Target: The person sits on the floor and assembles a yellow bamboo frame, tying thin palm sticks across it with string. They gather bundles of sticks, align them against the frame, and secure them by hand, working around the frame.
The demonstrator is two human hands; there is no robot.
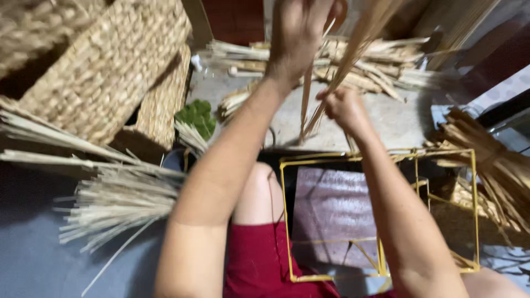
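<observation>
The left hand (301,33) is motion-blurred and its fingertips run off the top edge. The strands (353,49) it grips also leave the frame at the top. The basket (105,66), upper left, is cropped. The wire frame (381,209) is partly hidden behind the right forearm.

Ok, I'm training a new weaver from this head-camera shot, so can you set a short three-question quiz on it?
1. True or false: both hands grip the same bundle of straw strands.
2. What stands in front of the knees? A) a yellow wire frame B) a blue bucket C) a wooden stool
3. On which side of the view does the woven basket sit?

Key:
1. True: the left hand holds it higher up, the right hand lower down.
2. A
3. The left side, beside loose straw on the floor.
</observation>
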